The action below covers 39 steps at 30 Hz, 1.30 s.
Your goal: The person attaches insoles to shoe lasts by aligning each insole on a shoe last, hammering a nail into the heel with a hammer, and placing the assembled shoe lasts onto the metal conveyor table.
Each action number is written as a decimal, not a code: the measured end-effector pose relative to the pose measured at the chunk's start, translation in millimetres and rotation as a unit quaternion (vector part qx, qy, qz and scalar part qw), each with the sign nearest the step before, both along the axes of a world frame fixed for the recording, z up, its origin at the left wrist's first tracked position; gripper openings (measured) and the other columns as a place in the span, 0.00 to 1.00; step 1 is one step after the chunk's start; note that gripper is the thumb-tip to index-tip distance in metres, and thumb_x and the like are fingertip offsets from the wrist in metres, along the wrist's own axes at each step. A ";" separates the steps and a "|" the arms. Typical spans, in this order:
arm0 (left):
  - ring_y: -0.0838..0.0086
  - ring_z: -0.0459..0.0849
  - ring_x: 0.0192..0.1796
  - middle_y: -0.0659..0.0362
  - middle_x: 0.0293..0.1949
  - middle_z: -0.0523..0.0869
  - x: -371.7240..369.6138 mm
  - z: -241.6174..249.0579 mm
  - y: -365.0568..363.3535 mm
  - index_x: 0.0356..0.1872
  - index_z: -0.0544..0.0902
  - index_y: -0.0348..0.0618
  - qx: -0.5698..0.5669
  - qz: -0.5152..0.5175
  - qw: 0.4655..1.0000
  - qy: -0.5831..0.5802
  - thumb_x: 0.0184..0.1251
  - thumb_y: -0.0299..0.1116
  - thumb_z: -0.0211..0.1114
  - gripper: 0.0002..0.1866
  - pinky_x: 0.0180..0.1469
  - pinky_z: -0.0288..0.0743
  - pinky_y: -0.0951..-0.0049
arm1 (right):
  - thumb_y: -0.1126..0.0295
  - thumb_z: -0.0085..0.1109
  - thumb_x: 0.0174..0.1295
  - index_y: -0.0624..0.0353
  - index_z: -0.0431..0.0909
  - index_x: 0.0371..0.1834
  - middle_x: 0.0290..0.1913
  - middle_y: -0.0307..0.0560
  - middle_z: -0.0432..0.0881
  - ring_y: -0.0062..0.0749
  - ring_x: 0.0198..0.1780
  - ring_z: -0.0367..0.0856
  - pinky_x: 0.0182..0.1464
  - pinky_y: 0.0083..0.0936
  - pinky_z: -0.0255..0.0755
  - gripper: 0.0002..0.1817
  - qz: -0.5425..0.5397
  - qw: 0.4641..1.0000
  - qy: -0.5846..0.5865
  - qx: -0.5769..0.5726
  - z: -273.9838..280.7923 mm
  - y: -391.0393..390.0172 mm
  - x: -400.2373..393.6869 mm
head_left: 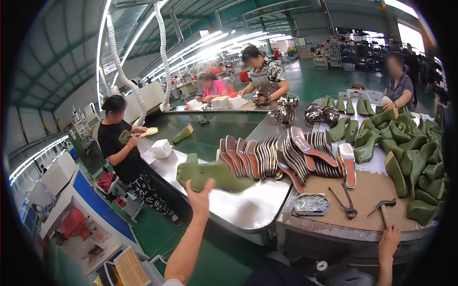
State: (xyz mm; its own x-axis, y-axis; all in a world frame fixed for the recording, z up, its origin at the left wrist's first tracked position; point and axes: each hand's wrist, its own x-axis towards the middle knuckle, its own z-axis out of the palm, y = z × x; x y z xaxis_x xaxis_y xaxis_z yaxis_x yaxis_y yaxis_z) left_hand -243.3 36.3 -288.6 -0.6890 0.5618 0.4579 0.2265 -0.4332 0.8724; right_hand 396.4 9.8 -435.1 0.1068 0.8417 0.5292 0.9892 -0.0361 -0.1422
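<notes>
My left hand (200,196) holds a green shoe last (217,176) from below, above the metal table's rounded corner; its fingers are partly hidden behind the last. At the right, my right hand (390,240) is closed round the wooden handle of a hammer (383,209), whose head rests on the brown board (324,221). Left of the hammer lie black pincers (346,205). Beside them sits a tray of nails (311,204). Behind these stand rows of curved insoles (253,159), with a single insole (349,167) at their right end.
Many green lasts (405,152) are piled on the right. A person (119,143) stands at the left with a light piece in hand, beside a white box (161,148). Other people work across the table. A green conveyor belt (219,128) runs behind the metal edge.
</notes>
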 end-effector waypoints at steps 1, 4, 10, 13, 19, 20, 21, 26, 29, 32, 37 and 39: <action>0.66 0.82 0.50 0.52 0.49 0.82 -31.1 -28.0 9.1 0.52 0.73 0.33 -0.018 0.071 0.997 0.009 0.55 0.38 0.81 0.31 0.53 0.77 0.67 | 0.77 0.53 0.65 0.63 0.75 0.60 0.49 0.59 0.74 0.57 0.51 0.73 0.53 0.47 0.68 0.19 -0.002 1.000 0.007 -0.008 3.6 -1.7 -4.1; 0.62 0.81 0.49 0.49 0.47 0.80 -82.0 -107.5 29.4 0.50 0.73 0.31 -0.092 0.220 0.969 0.059 0.54 0.38 0.80 0.30 0.53 0.75 0.62 | 0.77 0.52 0.66 0.63 0.74 0.61 0.49 0.59 0.74 0.57 0.52 0.73 0.54 0.47 0.68 0.19 -0.015 1.000 -0.006 -0.019 4.1 -0.8 -6.2; 0.51 0.79 0.52 0.40 0.47 0.78 -101.0 -144.2 44.0 0.48 0.72 0.30 -0.178 0.241 0.945 0.131 0.57 0.41 0.75 0.29 0.58 0.71 0.56 | 0.78 0.49 0.69 0.64 0.72 0.65 0.53 0.61 0.75 0.59 0.53 0.73 0.56 0.47 0.68 0.20 -0.022 0.998 -0.026 -0.051 -0.2 1.4 -0.2; 0.51 0.82 0.51 0.41 0.47 0.81 -128.2 -129.3 49.0 0.50 0.72 0.31 -0.283 0.204 0.925 0.150 0.55 0.44 0.77 0.32 0.56 0.74 0.58 | 0.77 0.47 0.72 0.63 0.71 0.67 0.55 0.62 0.75 0.61 0.55 0.73 0.58 0.47 0.68 0.20 -0.024 0.998 -0.039 -0.045 -7.0 3.2 6.5; 0.59 0.85 0.51 0.46 0.46 0.86 -182.2 -100.6 52.1 0.55 0.78 0.32 -0.382 0.057 0.919 0.085 0.50 0.46 0.78 0.35 0.55 0.77 0.64 | 0.76 0.47 0.74 0.60 0.71 0.69 0.58 0.63 0.75 0.61 0.58 0.73 0.60 0.47 0.68 0.21 -0.014 0.997 -0.049 -0.058 -9.6 2.9 16.2; 0.57 0.86 0.51 0.45 0.45 0.87 -178.2 -94.2 48.6 0.56 0.79 0.33 -0.386 0.052 0.916 0.098 0.51 0.45 0.77 0.34 0.56 0.77 0.62 | 0.76 0.47 0.73 0.60 0.71 0.68 0.58 0.63 0.75 0.60 0.58 0.73 0.59 0.47 0.68 0.21 -0.013 0.997 -0.052 -0.051 -11.3 2.2 17.3; 0.55 0.85 0.52 0.45 0.47 0.86 -174.6 -90.9 45.8 0.57 0.78 0.34 -0.399 0.093 0.899 0.152 0.53 0.43 0.75 0.33 0.57 0.77 0.60 | 0.76 0.47 0.73 0.60 0.71 0.68 0.57 0.62 0.75 0.60 0.58 0.73 0.59 0.47 0.68 0.21 -0.013 0.997 -0.055 -0.043 -13.2 3.0 18.0; 0.45 0.77 0.62 0.45 0.58 0.82 -121.8 -68.1 64.3 0.58 0.80 0.40 -0.175 0.269 0.765 0.557 0.53 0.21 0.59 0.26 0.67 0.68 0.52 | 0.75 0.54 0.65 0.60 0.75 0.63 0.50 0.59 0.79 0.59 0.53 0.75 0.56 0.49 0.70 0.21 0.013 0.998 -0.034 -0.047 2.4 1.8 6.9; 0.56 0.83 0.53 0.49 0.45 0.86 -17.5 -45.0 98.1 0.50 0.85 0.39 -0.113 0.076 0.851 0.507 0.56 0.14 0.55 0.21 0.55 0.76 0.59 | 0.76 0.61 0.61 0.58 0.77 0.59 0.46 0.56 0.79 0.54 0.50 0.77 0.54 0.47 0.71 0.21 0.014 0.998 -0.007 -0.053 37.1 -8.9 -17.5; 0.57 0.87 0.35 0.51 0.33 0.88 117.3 -41.2 127.7 0.51 0.84 0.38 -0.125 -0.177 0.905 0.365 0.65 0.23 0.62 0.14 0.43 0.79 0.62 | 0.73 0.64 0.60 0.58 0.78 0.60 0.46 0.55 0.79 0.53 0.49 0.77 0.53 0.45 0.72 0.22 0.029 0.998 0.000 -0.057 43.4 -11.1 -14.9; 0.51 0.89 0.41 0.46 0.38 0.89 287.1 -46.7 170.7 0.56 0.81 0.40 -0.155 -0.314 0.829 0.436 0.68 0.39 0.66 0.20 0.46 0.80 0.54 | 0.72 0.66 0.59 0.59 0.78 0.58 0.49 0.57 0.81 0.54 0.53 0.77 0.55 0.44 0.72 0.22 0.024 0.988 0.144 -0.045 60.5 -17.1 -3.9; 0.53 0.89 0.44 0.45 0.39 0.90 338.0 -62.8 199.3 0.60 0.79 0.39 -0.187 -0.286 0.812 0.473 0.68 0.42 0.67 0.24 0.48 0.80 0.54 | 0.71 0.66 0.60 0.60 0.78 0.58 0.50 0.57 0.81 0.55 0.54 0.77 0.56 0.44 0.72 0.22 0.003 0.991 0.135 0.012 69.4 -13.8 11.6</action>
State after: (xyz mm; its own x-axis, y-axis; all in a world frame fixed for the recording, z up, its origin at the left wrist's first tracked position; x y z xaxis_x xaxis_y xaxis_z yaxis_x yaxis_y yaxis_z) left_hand 94.7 235.6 -351.4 0.2954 0.8872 0.3544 0.7268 -0.4495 0.5194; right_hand 408.0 -4.0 -365.7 0.2415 0.8300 0.5028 0.9153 -0.0227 -0.4022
